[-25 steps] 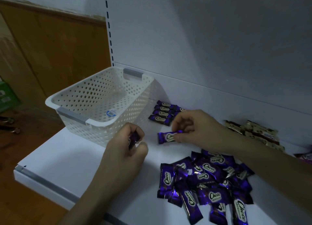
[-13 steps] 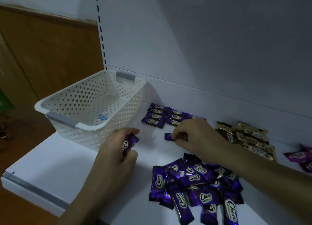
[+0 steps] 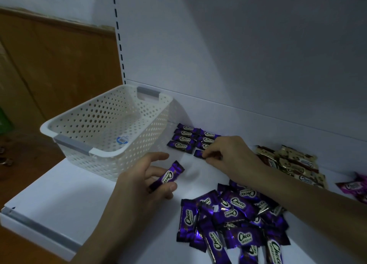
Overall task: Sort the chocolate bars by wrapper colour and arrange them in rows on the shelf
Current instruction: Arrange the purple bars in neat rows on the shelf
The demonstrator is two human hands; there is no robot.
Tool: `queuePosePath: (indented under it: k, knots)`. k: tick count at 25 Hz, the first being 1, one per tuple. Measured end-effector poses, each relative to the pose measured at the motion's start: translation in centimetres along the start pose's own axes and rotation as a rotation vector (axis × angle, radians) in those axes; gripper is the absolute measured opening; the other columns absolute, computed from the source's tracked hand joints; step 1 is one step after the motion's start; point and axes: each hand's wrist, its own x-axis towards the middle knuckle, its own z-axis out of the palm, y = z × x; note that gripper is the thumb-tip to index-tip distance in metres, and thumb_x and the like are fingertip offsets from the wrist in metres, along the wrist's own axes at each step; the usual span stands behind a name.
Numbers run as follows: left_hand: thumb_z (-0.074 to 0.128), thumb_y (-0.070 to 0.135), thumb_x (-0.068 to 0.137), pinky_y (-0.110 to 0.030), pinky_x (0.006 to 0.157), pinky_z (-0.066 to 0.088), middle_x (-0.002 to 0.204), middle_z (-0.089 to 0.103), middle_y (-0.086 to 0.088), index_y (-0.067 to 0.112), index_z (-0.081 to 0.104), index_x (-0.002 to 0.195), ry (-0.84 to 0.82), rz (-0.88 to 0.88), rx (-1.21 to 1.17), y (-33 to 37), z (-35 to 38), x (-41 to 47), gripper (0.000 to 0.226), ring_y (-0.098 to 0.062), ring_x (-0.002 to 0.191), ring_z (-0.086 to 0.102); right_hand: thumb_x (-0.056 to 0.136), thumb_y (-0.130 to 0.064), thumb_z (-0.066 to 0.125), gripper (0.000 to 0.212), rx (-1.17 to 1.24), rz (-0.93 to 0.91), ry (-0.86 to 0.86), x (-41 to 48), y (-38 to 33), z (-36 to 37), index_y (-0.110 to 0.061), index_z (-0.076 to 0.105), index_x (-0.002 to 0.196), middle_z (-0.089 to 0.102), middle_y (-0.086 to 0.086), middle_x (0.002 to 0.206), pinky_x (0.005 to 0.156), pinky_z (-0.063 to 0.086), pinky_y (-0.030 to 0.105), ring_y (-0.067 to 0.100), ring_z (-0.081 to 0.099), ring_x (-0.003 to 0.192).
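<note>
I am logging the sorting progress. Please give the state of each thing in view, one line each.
Left hand: holds spare purple bar.
Right hand: pinches row-end purple bar on the shelf.
Purple rows: flat, neatly aligned.
Purple pile: unsorted heap.
Cream bars: loose group.
Pink bars: partly out of frame.
Basket: upright, no bars inside.

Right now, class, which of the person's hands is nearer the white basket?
Left. The left hand, holding a purple bar, is just in front of the basket; the right hand is further right, pinching another bar by the purple rows.
</note>
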Motion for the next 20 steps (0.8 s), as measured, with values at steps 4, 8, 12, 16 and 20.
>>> queuePosePath:
  k: [4,8,12,16,20]
  knots:
    - [0.086,0.007,0.073,-0.032,0.063,0.055,0.070,0.074,0.000,0.018,0.060,0.093,0.000,-0.044,-0.061,0.4,0.1,0.1,0.034,-0.022,0.057,0.072,0.089,-0.018,0.074,0.017,-0.023,0.008,0.007,0.3,0.2,0.1,-0.021,0.080,0.104,0.075,-0.006,0.101,0.085,0.041,0.008,-0.005,0.055,0.085]
    - [0.088,0.029,0.060,-0.026,0.054,0.050,0.061,0.070,-0.003,0.015,0.063,0.081,-0.016,-0.034,-0.100,0.9,0.0,-0.1,0.036,-0.023,0.050,0.068,0.089,-0.020,0.073,0.014,0.016,-0.001,0.079,-0.1,-0.7,-0.1,-0.023,0.079,0.102,0.073,-0.009,0.096,0.082,0.055,0.025,-0.002,0.060,0.082]
    - [0.086,0.035,0.052,-0.025,0.051,0.049,0.059,0.069,-0.008,0.017,0.065,0.076,-0.017,-0.047,-0.153,0.8,0.0,0.0,0.036,-0.024,0.050,0.066,0.092,-0.026,0.071,0.013,0.529,0.045,-0.131,-1.3,-4.7,-2.4,-0.029,0.072,0.105,0.074,-0.011,0.091,0.078,0.055,0.021,0.005,0.070,0.086]
    - [0.084,0.007,0.072,-0.024,0.057,0.051,0.069,0.074,-0.010,0.007,0.065,0.086,-0.054,-0.083,-0.194,0.6,0.2,0.3,0.023,-0.024,0.064,0.073,0.083,-0.017,0.080,0.018,0.621,0.064,-0.179,-2.2,-5.8,-3.0,-0.021,0.071,0.098,0.074,-0.006,0.088,0.076,0.057,0.024,0.008,0.071,0.082]
    - [0.066,0.002,0.092,-0.016,0.071,0.054,0.091,0.077,0.013,0.021,0.069,0.098,-0.135,0.071,0.030,0.7,1.0,1.0,0.020,-0.004,0.083,0.073,0.087,-0.002,0.072,0.017,0.888,0.254,0.037,-3.0,-3.2,-4.6,-0.016,0.075,0.095,0.076,0.003,0.089,0.074,0.058,0.026,0.019,0.073,0.082]
